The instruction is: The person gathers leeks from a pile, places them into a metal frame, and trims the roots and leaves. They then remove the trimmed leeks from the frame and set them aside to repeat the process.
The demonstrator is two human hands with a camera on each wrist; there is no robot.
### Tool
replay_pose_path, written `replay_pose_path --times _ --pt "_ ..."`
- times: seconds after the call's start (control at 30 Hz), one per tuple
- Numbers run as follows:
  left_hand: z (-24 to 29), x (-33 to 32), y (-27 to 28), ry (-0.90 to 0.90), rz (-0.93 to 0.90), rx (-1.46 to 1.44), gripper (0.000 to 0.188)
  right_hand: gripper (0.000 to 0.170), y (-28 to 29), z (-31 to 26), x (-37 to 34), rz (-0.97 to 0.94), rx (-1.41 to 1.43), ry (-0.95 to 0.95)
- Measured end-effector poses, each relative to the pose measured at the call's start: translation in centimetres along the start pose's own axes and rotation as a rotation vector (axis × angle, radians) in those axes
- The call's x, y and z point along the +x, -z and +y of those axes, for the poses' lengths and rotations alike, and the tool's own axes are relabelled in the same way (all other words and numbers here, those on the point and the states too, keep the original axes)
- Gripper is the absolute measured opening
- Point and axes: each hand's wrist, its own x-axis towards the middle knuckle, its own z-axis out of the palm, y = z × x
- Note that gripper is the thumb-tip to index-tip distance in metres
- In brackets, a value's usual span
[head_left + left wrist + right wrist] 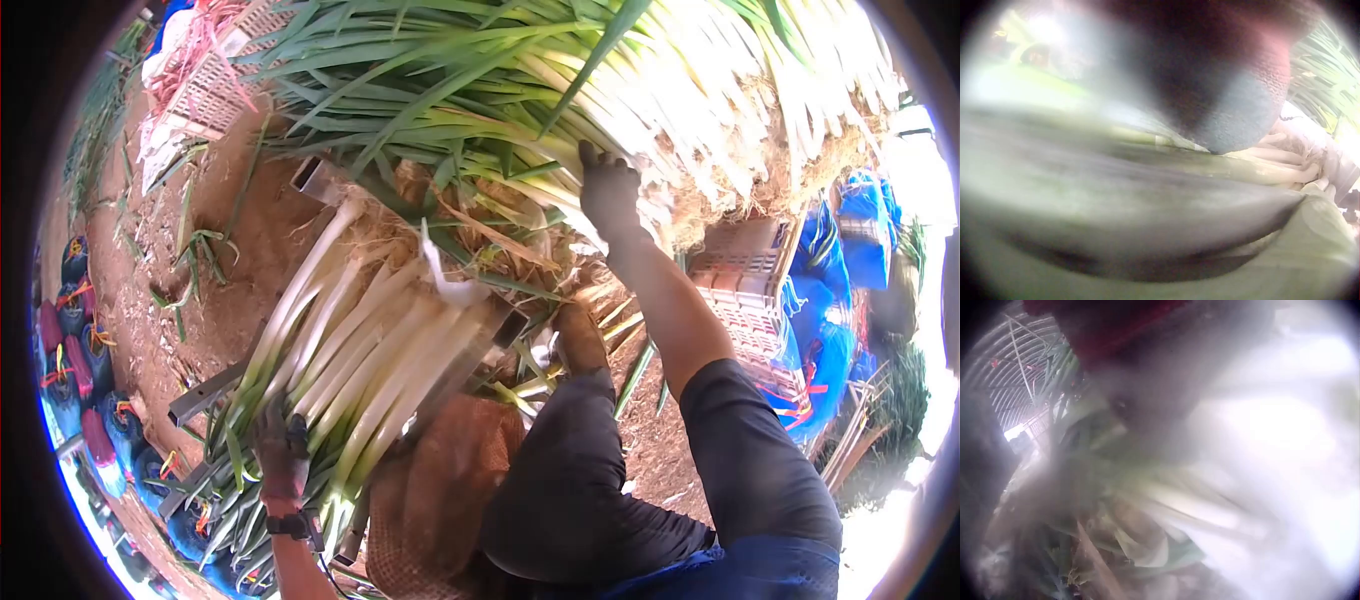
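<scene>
My gloved left hand (280, 455) lies on a row of leeks (370, 345), over the part where the white shanks turn green. These leeks lie side by side on a metal-framed stand (205, 392), roots pointing away from me. In the left wrist view a blurred gloved fingertip (1235, 122) rests against the thick stalks (1147, 206). My right arm reaches forward, and the gloved right hand (610, 195) is at the near side of a large leek pile (660, 90). Its fingertips are among the stalks; I cannot tell whether they grip one. The right wrist view is mostly glare and blur.
Plastic crates (740, 265) stand under the right of the pile. A white crate (215, 95) with pink ties is at the upper left. Leaf scraps (200, 250) litter the soil floor. Blue bundles (120, 430) line the left, and brown netting (440, 500) lies near my leg.
</scene>
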Motion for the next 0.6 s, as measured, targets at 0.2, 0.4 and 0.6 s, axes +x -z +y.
replay_pose_path --times 0.2,0.4,0.6 --pt "-0.3 -0.2 -0.2 0.024 0.018 -0.012 0.046 0.023 2.4 0.3 -0.5 -0.181 0.227 0.006" --pt "-1.0 -0.3 -0.6 -0.028 0.066 -0.018 0.045 0.038 6.1 -1.6 -1.6 -0.393 0.356 -0.041" --pt "-1.5 -0.7 -0.5 0.003 0.050 0.047 0.048 0.051 17.8 -3.8 -3.3 -0.705 0.733 -0.042"
